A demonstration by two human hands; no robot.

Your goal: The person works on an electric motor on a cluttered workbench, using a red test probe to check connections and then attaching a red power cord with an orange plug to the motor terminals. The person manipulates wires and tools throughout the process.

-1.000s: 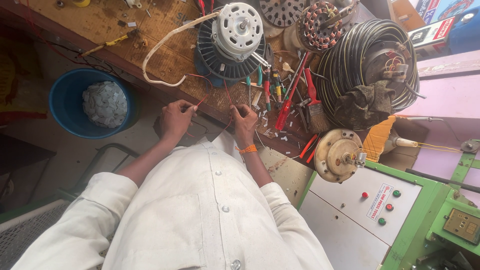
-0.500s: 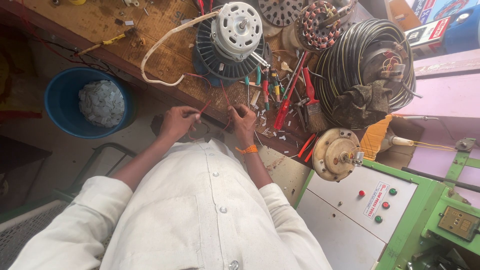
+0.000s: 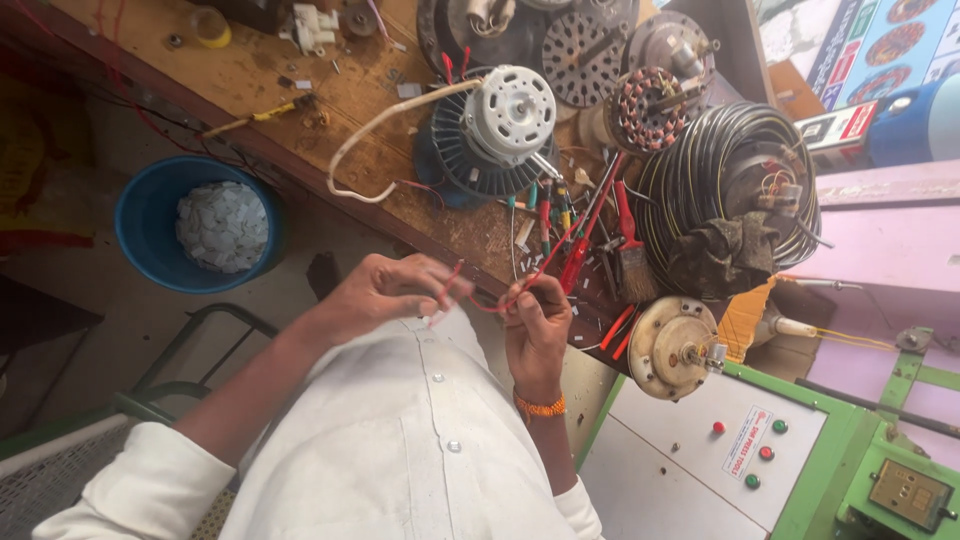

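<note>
1. A blue tub [image 3: 150, 232] of white scraps stands on the floor, off the worktop's [image 3: 290, 85] near edge at the left.
2. The left hand [image 3: 385, 293] is held over the lap just short of that near edge. Its fingers [image 3: 440, 287] are curled nearly closed and pinch one end of a thin red wire [image 3: 492, 300].
3. The wire sags in a short loop between the two hands, just off the worktop's near edge. It looks very light and limp, easily bent and easily kinked. Its thin insulation is likely slick, so a pinch close to each end seems the surest hold.
4. The right hand [image 3: 537, 325], an orange band at its wrist, is closed around the wire's other end. How tightly it grips I cannot tell.
5. On the worktop beyond the hands lies a white motor [image 3: 508, 110] on a dark finned disc, with a white cable [image 3: 370, 135] curling to its left.
6. Red-handled tools [image 3: 590, 225] lie near the worktop's near edge, then a black wire coil [image 3: 725, 185] towards the right end.
7. Compared with half a second ago, both hands have drawn nearer the body, away from the worktop's edge. The left hand's fingers now look more tightly bunched on the wire.
</note>
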